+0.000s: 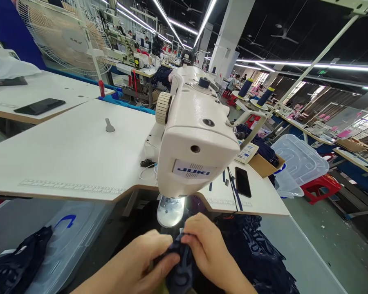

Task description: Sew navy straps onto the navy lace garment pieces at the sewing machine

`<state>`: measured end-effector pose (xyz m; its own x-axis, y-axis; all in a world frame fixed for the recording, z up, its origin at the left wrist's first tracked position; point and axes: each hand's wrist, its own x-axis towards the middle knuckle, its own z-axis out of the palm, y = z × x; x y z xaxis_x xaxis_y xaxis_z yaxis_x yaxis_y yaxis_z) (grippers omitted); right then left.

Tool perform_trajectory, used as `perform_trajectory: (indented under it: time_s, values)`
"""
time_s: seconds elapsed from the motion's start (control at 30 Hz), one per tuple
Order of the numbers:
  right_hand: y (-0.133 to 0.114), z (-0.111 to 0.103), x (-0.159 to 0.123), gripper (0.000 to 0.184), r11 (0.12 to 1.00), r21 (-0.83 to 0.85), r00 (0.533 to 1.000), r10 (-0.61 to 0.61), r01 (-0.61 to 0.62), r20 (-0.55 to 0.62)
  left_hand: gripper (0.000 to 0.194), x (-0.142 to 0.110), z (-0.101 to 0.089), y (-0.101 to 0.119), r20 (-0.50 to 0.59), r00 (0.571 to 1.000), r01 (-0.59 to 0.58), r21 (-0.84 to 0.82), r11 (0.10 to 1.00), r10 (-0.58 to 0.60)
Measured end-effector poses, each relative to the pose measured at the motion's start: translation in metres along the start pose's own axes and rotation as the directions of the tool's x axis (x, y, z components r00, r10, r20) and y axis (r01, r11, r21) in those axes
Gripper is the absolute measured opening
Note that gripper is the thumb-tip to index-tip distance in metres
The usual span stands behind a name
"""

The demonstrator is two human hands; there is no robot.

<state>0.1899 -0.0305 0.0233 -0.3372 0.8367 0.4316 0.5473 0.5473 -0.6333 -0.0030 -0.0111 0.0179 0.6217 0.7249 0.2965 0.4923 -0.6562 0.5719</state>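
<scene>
Presently, a dark navy patterned cloth piece [184,269] is held in front of the machine, just below the rounded, lit metal work surface [168,218] of a white sewing machine [199,130]. The cloth is gripped from its left side by the left hand [144,257], closed, thumb pressed toward curled fingers. Its upper edge is pinched by the right hand [207,249], nearly closed, with thumb and forefinger drawn together. A small white tag [181,231] is seen at that edge, beside the right fingertips. Needle and presser foot are hidden by the machine head.

Risks, as judged: the fabric layers could be slid out of line if the two pinches were pulled unevenly. The tag could be folded under or creased by the right fingertips, being so close to them. Fingers could be caught if the machine were started with the hands too near the needle area. The loose lower part of the cloth could be snagged or mixed with the heap of navy patterned fabric [260,253] lying at the right.
</scene>
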Motion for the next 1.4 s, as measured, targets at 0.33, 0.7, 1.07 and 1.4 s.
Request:
perform_trajectory:
  time_s: [0.33,0.7,1.07,1.4]
  values:
    - [0.033,0.035,0.035,0.026,0.73,-0.675,0.976,-0.208,0.106,-0.071,0.03,-0.003,-0.003,-0.028,-0.359,0.93,0.225,0.382,0.896,-0.08]
    - [0.044,0.035,0.009,0.022,0.974,0.094,0.961,0.218,-0.205,-0.172,0.042,0.004,0.024,-0.026,-0.275,0.92,-0.129,0.46,0.878,0.279]
    - [0.047,0.037,0.031,0.005,0.88,0.163,0.851,0.473,-0.445,-0.229,0.029,0.02,0.018,-0.013,-0.387,0.896,0.031,0.542,0.84,0.217]
    - [0.051,0.038,0.033,0.005,0.883,0.13,0.853,0.468,-0.45,-0.23,0.028,0.019,0.032,-0.009,-0.441,0.888,0.134,0.514,0.847,0.127]
